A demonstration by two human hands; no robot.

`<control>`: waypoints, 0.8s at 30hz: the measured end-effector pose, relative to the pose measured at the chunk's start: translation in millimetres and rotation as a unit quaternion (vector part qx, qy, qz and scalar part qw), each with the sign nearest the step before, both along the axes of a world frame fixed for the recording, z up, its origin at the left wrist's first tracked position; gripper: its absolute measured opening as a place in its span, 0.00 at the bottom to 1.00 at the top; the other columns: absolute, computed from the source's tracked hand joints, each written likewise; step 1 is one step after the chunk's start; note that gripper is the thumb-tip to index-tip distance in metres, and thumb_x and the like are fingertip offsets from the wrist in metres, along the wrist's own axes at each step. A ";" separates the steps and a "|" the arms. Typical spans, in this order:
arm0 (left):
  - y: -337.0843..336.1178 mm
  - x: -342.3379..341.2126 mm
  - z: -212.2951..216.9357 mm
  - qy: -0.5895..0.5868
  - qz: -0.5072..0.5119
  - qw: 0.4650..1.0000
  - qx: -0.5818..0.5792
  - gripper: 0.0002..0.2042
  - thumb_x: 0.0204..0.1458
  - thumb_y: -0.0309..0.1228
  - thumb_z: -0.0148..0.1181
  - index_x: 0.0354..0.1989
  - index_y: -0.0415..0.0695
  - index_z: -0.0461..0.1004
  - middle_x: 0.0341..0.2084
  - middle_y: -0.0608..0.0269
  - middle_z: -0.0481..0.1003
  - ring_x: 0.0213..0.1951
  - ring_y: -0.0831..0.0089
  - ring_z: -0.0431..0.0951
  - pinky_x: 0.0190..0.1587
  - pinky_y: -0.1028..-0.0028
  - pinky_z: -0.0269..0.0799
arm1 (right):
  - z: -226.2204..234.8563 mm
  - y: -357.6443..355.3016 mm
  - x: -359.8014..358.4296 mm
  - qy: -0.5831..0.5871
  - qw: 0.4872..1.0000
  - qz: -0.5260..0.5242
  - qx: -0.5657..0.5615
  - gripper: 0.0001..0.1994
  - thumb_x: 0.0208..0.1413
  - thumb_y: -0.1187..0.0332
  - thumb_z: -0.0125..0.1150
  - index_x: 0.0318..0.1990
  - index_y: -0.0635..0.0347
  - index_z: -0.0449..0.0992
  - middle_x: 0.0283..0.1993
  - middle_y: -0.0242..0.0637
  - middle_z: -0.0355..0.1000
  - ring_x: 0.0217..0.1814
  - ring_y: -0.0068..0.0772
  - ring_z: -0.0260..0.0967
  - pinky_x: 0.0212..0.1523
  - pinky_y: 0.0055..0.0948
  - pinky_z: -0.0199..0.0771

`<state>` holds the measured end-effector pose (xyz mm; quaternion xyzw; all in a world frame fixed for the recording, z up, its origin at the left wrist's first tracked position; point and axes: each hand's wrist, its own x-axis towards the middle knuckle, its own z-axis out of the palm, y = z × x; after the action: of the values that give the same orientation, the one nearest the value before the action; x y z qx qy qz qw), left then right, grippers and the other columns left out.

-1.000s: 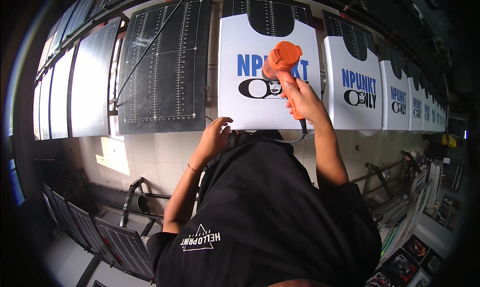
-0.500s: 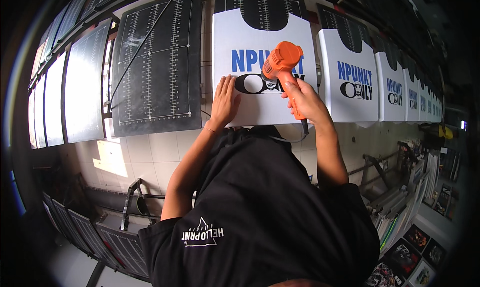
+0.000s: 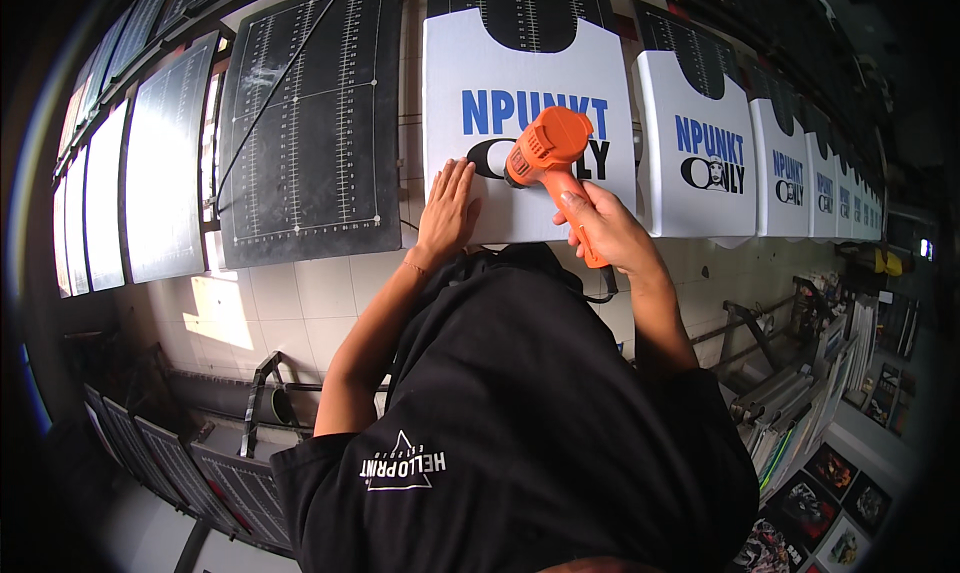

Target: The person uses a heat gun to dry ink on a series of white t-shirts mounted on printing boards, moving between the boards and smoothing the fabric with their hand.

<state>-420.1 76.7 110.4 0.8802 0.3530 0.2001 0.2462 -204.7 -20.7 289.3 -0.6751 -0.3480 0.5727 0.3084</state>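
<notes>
1. Two bare hands work at a white printed T-shirt (image 3: 530,73) stretched over a black ruled platen.
2. The right hand (image 3: 610,235) is clenched around the handle of an orange plastic heat gun (image 3: 547,153), whose body tilts up and to the left from the fingers, nozzle close over the shirt's blue and black print.
3. The left hand (image 3: 447,208) lies flat with fingers spread and released, pressing the shirt's lower left part, just left of the gun's nozzle.
4. Left of those fingers sits a bare black gridded platen (image 3: 305,123).
5. Right of the gun-holding fingers, more white printed shirts (image 3: 700,143) line up on platens.
</notes>
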 end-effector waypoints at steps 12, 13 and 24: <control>-22.8 -33.9 -0.1 -0.069 0.166 0.984 0.016 0.25 0.56 0.26 0.50 0.62 0.33 0.55 0.62 0.44 0.58 0.65 0.50 0.55 0.66 0.59 0.51 | -3.8 5.4 -11.3 -0.001 1.000 0.016 0.010 0.22 0.64 0.54 0.47 0.49 0.69 0.67 0.36 0.39 0.71 0.24 0.17 0.65 0.21 0.19 0.70; -22.0 -31.5 -1.8 -0.068 0.176 0.982 0.009 0.25 0.56 0.26 0.50 0.62 0.33 0.55 0.62 0.43 0.58 0.65 0.49 0.55 0.66 0.59 0.51 | -3.0 3.1 -6.9 -0.006 1.000 0.011 0.006 0.22 0.64 0.54 0.47 0.49 0.69 0.67 0.36 0.39 0.71 0.24 0.17 0.65 0.21 0.19 0.70; -12.3 2.0 -27.3 -0.025 0.298 0.952 -0.064 0.27 0.62 0.37 0.44 0.65 0.33 0.51 0.60 0.40 0.59 0.61 0.49 0.61 0.61 0.61 0.58 | -7.1 27.0 40.4 -0.023 0.999 -0.026 0.029 0.22 0.65 0.55 0.45 0.53 0.68 0.65 0.36 0.38 0.71 0.25 0.18 0.64 0.21 0.19 0.69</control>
<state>-418.1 64.4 83.1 0.7122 0.6048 0.2633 0.2401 -164.3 6.2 282.2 -0.6880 -0.3536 0.5384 0.3343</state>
